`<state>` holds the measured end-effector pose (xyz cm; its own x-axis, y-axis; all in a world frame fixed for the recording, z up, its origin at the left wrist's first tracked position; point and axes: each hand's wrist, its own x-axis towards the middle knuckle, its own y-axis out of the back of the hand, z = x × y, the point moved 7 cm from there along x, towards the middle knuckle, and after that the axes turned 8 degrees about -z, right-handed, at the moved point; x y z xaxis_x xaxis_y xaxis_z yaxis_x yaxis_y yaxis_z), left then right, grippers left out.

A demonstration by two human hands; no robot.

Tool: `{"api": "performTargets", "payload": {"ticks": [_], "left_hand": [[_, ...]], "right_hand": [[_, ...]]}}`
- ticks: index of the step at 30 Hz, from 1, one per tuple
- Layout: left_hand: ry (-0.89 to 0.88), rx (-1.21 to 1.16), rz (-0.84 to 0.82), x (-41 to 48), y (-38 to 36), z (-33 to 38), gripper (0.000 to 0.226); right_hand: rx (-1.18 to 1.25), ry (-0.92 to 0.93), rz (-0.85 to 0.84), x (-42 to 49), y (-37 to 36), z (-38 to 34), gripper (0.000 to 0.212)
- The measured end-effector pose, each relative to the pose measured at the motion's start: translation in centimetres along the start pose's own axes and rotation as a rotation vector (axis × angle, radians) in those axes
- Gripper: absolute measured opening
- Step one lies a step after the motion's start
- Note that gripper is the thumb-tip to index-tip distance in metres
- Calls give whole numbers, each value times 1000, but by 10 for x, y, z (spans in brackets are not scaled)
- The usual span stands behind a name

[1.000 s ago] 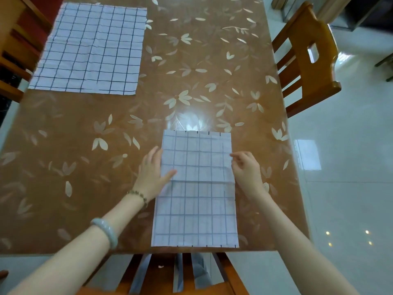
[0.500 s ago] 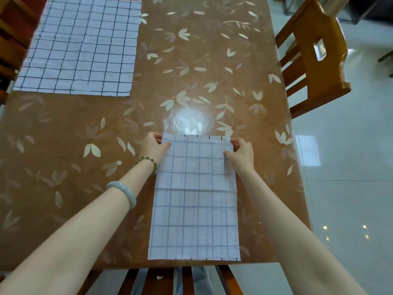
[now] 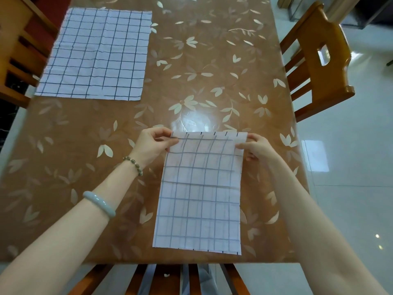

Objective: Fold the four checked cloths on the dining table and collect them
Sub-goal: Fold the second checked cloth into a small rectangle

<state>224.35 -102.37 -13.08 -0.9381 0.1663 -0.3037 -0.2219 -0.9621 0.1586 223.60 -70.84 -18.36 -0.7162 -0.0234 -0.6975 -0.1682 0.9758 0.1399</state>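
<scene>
Pinching the far left corner of the narrow checked cloth point(image 3: 200, 194) with the left hand point(image 3: 153, 145), thumb on top and fingers curled underneath. Same story opposite: gripping the far right corner with the right hand point(image 3: 258, 149), thumb laid over the edge. Holding that far edge, by the look of it, just clear of the dining table point(image 3: 191, 81), with the near end lying flat between the forearms, close to the table's near edge.

Seems folded once already, going by the strip shape and the faint grid showing through from below. Most likely setting up to carry the far edge back onto the near one.

Thin, light, limp fabric, judging from the bowed lines between the two pinches. No stiffness there to hold a shape alone. Best taken right at the corners, as here, keeping the edge taut and the layers together. A mid-edge grip risks drooping corners and slipping layers. Glossy surface underneath too, so probably safer to lift over than to drag.

Well beyond the left hand, farther out: a second checked cloth point(image 3: 95, 54), spread flat and unfolded. No sign of the other two in view.
</scene>
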Motion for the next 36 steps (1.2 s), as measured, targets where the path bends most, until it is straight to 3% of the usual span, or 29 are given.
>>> {"api": "performTargets", "payload": {"ticks": [12,18,21,23,26,36], "left_hand": [[3,83,-59,-69,15,-18,13],[116,140,-94,-117,7,-47,12],[164,94,-125,-133,2,-57,18],[193,18,-95,-139,-3,-63,23],[247,47,-61,-146,-11,-73,6],[311,151,-96,-162,-19,-111,13]], "right_hand": [[223,127,-153,-75,-21,22,11],[206,35,-149,-115,-33,75,37],[214,-42,-166,-126,-38,100,36],[152,-74,-116,-129,-39,110,26],[-28,-35,-83,-132,-43,115,7],[-336,-28,-44,-141,-65,139,13]]}}
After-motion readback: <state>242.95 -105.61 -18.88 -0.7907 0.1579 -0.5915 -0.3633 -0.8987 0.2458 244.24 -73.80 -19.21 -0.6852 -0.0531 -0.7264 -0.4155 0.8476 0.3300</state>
